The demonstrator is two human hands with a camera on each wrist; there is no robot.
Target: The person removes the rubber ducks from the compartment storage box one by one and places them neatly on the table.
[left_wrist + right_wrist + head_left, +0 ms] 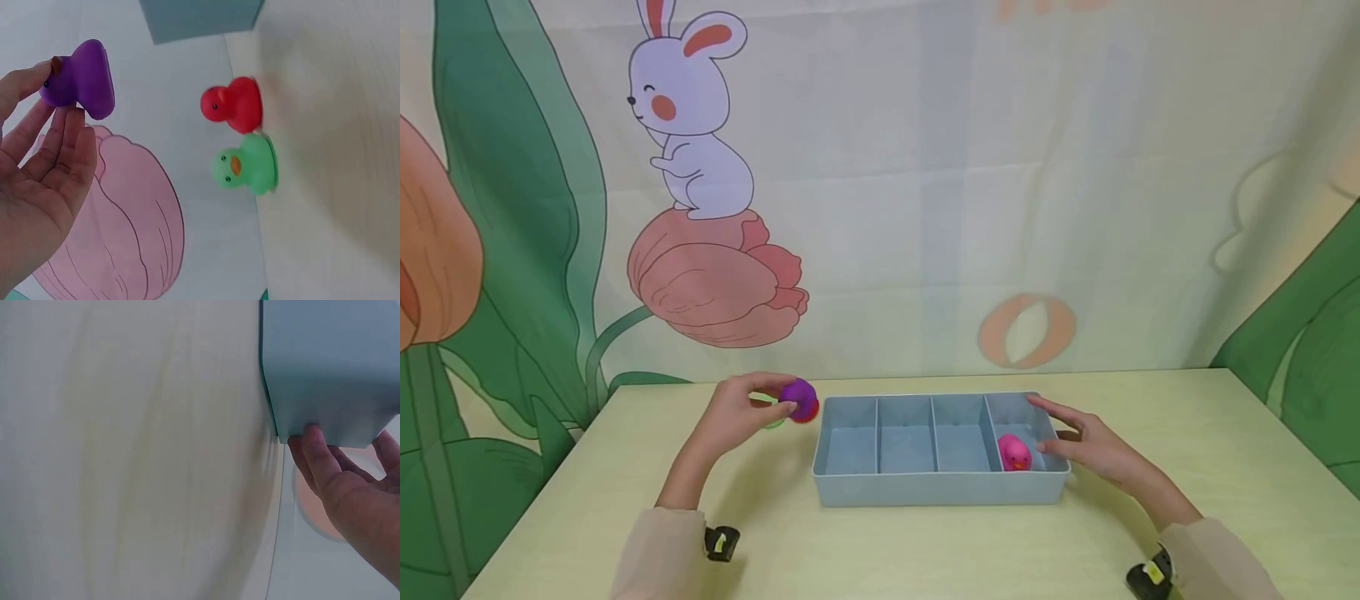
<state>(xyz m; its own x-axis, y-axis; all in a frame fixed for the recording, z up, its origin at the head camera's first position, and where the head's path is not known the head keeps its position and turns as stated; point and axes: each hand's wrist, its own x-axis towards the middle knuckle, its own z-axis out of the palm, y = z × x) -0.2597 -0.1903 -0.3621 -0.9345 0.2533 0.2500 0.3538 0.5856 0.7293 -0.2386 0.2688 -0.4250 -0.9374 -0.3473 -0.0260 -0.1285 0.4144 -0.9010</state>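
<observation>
Pinching the purple duck [796, 394] above the table [940, 550], the left hand [739, 414] sat left of the tray [940, 491], leftmost slot [850, 446] nearest; right hand [1097, 448] held the tray's right end.

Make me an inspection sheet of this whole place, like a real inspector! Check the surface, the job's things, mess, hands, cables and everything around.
Surface: pale yellow, flat tabletop.
Job's things: pale blue-grey rectangular tray with four compartments; pink rubbery-looking toy duck in the rightmost one; purple rubbery-looking toy duck held off the tabletop; red and green ones side by side on the tabletop, outside the tray.
Clutter: nothing seen.
Hands: bare left hand pinches the purple duck; bare right hand touches the tray's right end.
Cables: nothing seen.
Surroundings: pale cloth-like backdrop printed with a white rabbit, flowers and green leaves.
</observation>
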